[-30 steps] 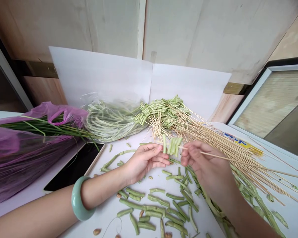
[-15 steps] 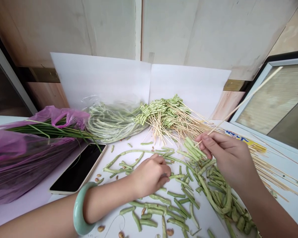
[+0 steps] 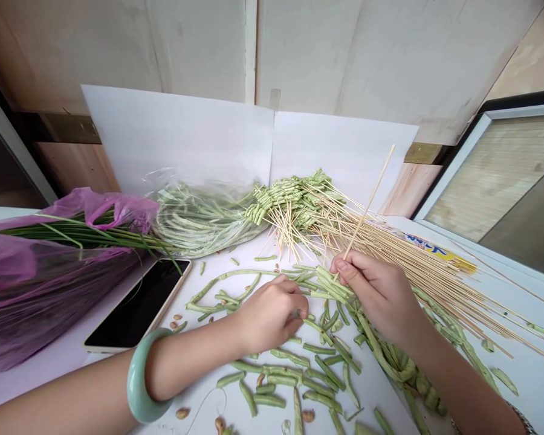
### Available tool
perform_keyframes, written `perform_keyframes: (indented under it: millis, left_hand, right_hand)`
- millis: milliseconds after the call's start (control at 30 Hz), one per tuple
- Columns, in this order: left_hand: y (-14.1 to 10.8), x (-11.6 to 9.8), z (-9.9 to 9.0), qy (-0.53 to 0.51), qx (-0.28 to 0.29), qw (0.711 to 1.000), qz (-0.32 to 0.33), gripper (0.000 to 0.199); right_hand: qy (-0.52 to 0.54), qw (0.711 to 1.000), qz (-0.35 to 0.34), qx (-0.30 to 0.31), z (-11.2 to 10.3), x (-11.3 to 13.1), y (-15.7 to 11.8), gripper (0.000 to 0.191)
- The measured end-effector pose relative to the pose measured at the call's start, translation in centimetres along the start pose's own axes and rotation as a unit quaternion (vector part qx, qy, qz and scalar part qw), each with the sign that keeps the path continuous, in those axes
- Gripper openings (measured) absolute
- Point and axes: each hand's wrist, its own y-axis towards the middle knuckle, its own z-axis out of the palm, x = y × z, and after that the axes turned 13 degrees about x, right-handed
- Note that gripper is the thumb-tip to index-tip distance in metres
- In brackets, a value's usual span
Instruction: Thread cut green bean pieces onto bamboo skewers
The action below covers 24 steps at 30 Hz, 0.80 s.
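Observation:
My right hand (image 3: 383, 287) pinches a thin wooden skewer (image 3: 370, 199) that points up. Several short green bean pieces (image 3: 333, 284) sit side by side at its lower end, by my fingertips. Lower and to the left, my left hand (image 3: 274, 311) has its fingers curled together at the end of a green bean piece (image 3: 317, 328); the fingertips are partly hidden. Cut bean pieces (image 3: 283, 379) lie scattered on the white surface below. Longer beans (image 3: 376, 338) are heaped under my right forearm.
Behind my hands is a pile of skewered beans (image 3: 294, 196), with loose skewers (image 3: 439, 284) to the right. A clear bag of long beans (image 3: 199, 220), a phone (image 3: 136, 308) and a purple bag (image 3: 45, 296) with green stalks are on the left.
My right hand has moved left, closer to my left hand, and the skewer now stands steeper. My left hand has barely moved and stays curled.

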Motion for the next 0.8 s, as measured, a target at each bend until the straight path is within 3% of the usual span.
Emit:
perform_keyframes:
  millis: [233,500,800]
  left_hand:
    - [-0.03,-0.30,-0.26,0.015,-0.002,0.999,-0.040,0.034]
    - [0.09,-0.11,-0.26,0.025,0.001,0.998,-0.064,0.017]
    - [0.43,0.55,-0.13,-0.031,-0.004,0.996,-0.081,0.014]
  right_hand:
    - [0.002,1.000,-0.009,0.029,0.16,0.04,-0.13,0.030]
    - [0.030,0.998,-0.004,0.052,0.57,0.16,0.12,0.028]
    - [0.067,0.993,-0.013,0.093,0.86,-0.33,0.07,0.025]
